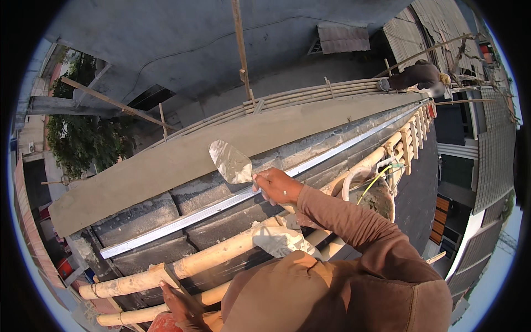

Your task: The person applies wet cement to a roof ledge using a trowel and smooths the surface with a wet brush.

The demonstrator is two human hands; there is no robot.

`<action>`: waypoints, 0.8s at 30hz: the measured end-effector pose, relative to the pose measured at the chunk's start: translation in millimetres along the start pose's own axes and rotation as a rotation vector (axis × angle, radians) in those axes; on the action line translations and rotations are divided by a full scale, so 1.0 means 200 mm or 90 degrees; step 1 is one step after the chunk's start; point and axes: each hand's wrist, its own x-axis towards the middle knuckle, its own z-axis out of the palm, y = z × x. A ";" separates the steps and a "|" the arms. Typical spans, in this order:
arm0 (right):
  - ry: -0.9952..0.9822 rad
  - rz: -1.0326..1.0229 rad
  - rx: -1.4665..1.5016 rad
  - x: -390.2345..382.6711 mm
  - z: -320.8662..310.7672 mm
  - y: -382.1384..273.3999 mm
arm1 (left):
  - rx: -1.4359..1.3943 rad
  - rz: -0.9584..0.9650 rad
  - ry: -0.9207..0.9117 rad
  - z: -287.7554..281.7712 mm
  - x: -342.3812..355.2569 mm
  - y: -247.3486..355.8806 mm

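My right hand (275, 185) is closed round the handle of a trowel (231, 161). The broad, mortar-smeared blade hangs over the lower edge of a smooth grey mortar band (166, 169). Under that hand runs a long silvery metal straightedge (182, 222), lying across dark roof tiles (213, 233). At lower left, my left hand (176, 303) has its fingers against the edge of a wooden cleat (167, 276) on the bamboo poles, seemingly gripping it. Beside my right forearm stands a bucket (347, 185) with grey mortar and a yellow-green cord over it.
Thick bamboo poles (221, 252) form a ladder-like frame along the roof slope. A crumpled pale sheet (282, 239) lies near my body. Beyond the band runs a bamboo rail (310, 94) before a grey wall. A co-worker (420, 76) bends at the far right end.
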 end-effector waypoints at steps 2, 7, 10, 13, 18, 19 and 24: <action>0.033 -0.014 0.042 -0.02 0.03 -0.02 | -0.010 0.003 0.005 0.04 -0.05 0.06; 0.237 -0.008 0.114 0.22 -0.11 0.06 | 0.045 0.011 -0.044 0.07 -0.09 0.15; 0.171 -0.029 -0.080 0.14 0.02 0.03 | 0.019 -0.002 -0.015 0.09 -0.13 0.19; 0.029 0.013 -0.153 -0.11 0.14 0.00 | 0.017 0.025 -0.009 0.08 -0.12 0.15; 0.212 -0.165 -0.207 0.07 0.00 -0.04 | 0.086 0.024 -0.022 0.06 -0.10 0.14; 0.213 -0.126 -0.206 0.12 -0.02 -0.11 | 0.107 0.032 -0.027 0.06 -0.11 0.15; 0.248 0.066 -0.130 0.16 -0.35 0.24 | 0.170 0.044 -0.028 0.04 -0.14 0.19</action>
